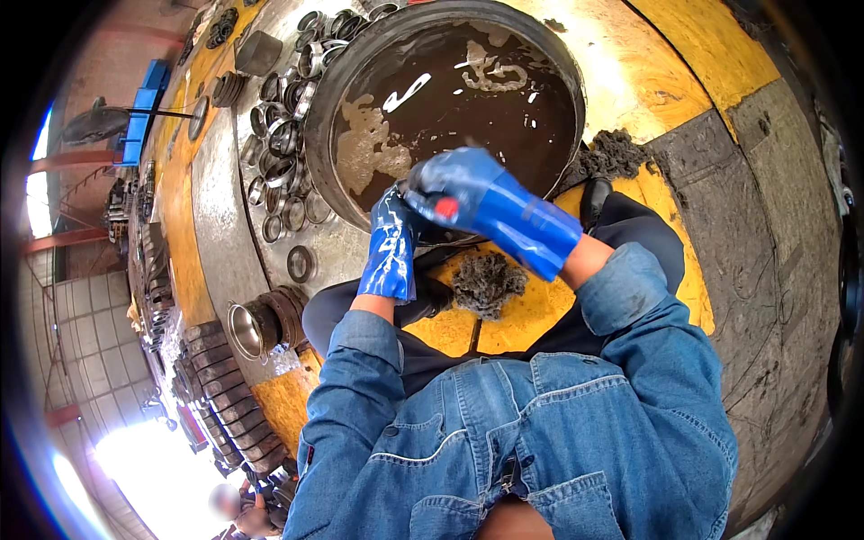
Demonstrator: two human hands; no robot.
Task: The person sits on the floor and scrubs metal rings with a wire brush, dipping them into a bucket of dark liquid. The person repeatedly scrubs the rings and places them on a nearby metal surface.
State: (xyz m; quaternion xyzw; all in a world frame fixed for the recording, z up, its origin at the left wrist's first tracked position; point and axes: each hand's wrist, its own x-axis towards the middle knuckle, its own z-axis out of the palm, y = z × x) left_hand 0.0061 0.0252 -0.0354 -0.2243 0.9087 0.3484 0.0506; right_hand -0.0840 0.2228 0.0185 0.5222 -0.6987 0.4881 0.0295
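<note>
Both my hands wear wet blue rubber gloves and meet over the near rim of a large round basin [322, 148] of dark brown liquid. My left hand [394, 225], upright at the wrist, is closed. My right hand [457, 187] is closed too and reaches across to it, slightly smeared by motion. Something dark lies between them, mostly hidden by the gloves; its kind cannot be told. Left of the basin many metal rings [284, 137] lie in a heap, with a single ring [301, 263] apart from them, nearer me.
A tangled grey fibrous clump [489, 284] lies between my legs, and another clump [614, 155] sits right of the basin. Larger metal rings [253, 329] stand by my left knee. Beyond them run stacked dark blocks [225, 396]. Another person [252, 515] is far off at lower left.
</note>
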